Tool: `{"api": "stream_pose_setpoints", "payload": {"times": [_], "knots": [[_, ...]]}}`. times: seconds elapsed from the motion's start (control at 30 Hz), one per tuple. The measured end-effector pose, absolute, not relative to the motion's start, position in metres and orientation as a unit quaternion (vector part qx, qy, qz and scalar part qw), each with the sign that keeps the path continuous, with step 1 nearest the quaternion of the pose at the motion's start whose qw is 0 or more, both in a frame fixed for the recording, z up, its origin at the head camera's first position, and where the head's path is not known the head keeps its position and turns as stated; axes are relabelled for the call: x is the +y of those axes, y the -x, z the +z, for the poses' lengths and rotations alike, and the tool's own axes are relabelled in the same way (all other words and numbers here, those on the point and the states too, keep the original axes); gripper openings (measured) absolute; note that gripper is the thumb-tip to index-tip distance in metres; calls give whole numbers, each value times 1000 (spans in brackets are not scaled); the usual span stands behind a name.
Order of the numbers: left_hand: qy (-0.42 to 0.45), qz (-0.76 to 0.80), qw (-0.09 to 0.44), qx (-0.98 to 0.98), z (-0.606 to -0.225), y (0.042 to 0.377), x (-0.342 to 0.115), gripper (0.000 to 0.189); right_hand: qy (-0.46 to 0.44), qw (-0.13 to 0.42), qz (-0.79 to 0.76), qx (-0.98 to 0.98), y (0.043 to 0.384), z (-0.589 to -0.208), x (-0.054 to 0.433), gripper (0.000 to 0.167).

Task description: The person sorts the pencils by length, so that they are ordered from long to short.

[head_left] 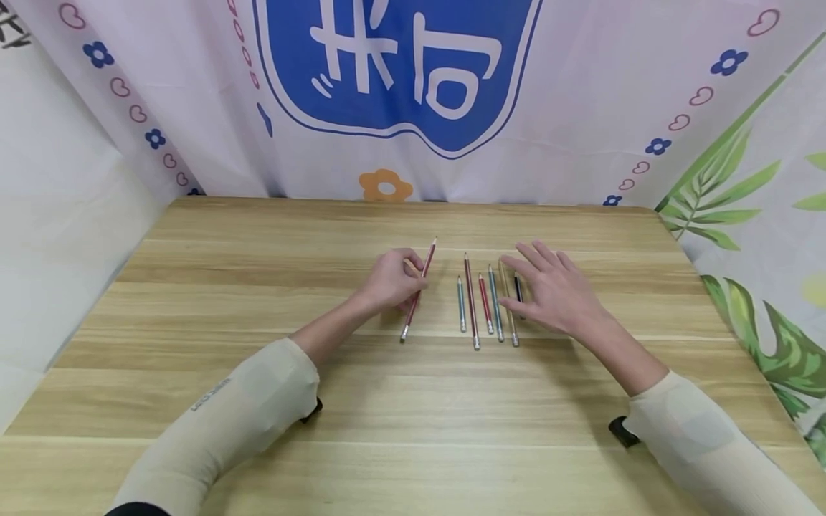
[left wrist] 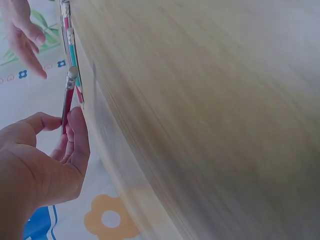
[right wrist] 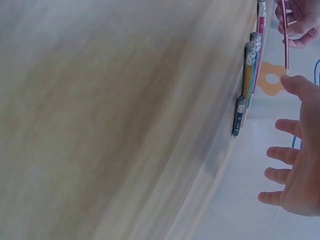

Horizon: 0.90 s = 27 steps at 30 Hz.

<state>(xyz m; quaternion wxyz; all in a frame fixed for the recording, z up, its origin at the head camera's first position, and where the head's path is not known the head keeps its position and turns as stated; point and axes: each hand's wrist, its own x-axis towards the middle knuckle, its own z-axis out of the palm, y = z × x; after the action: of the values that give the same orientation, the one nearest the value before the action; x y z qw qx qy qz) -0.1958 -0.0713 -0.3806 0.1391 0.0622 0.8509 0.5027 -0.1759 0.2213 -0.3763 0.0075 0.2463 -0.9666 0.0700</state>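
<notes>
Thumb and fingers of my left hand (head_left: 392, 279) pinch a dark red pencil (head_left: 409, 322) around its middle. It slants in the head view, its sharpened tip away from me and its eraser end nearest. To its right lies a row of pencils: a short teal pencil (head_left: 461, 304), a long dark red pencil (head_left: 471, 301), a short red pencil (head_left: 485, 304), a longer teal pencil (head_left: 495, 308), a yellow pencil (head_left: 513, 324) and a short black pencil (right wrist: 239, 120). Over the row's right end, my right hand (head_left: 553, 290) hovers with fingers spread, partly covering the yellow and black pencils.
The pencils lie on a wood-grain table (head_left: 387, 416). A white cloth (head_left: 213, 143) with a blue emblem hangs along the far edge. Leaf-patterned fabric (head_left: 761, 301) borders the right side, and a plain white sheet (head_left: 58, 215) the left.
</notes>
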Motion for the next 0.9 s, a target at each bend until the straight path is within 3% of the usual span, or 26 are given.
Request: {"api": "stream_pose_setpoints", "payload": {"times": [0.9], "knots": [[-42, 511, 141, 847, -373, 189, -107, 22, -265, 20, 84, -961, 181, -379, 211, 73]]}}
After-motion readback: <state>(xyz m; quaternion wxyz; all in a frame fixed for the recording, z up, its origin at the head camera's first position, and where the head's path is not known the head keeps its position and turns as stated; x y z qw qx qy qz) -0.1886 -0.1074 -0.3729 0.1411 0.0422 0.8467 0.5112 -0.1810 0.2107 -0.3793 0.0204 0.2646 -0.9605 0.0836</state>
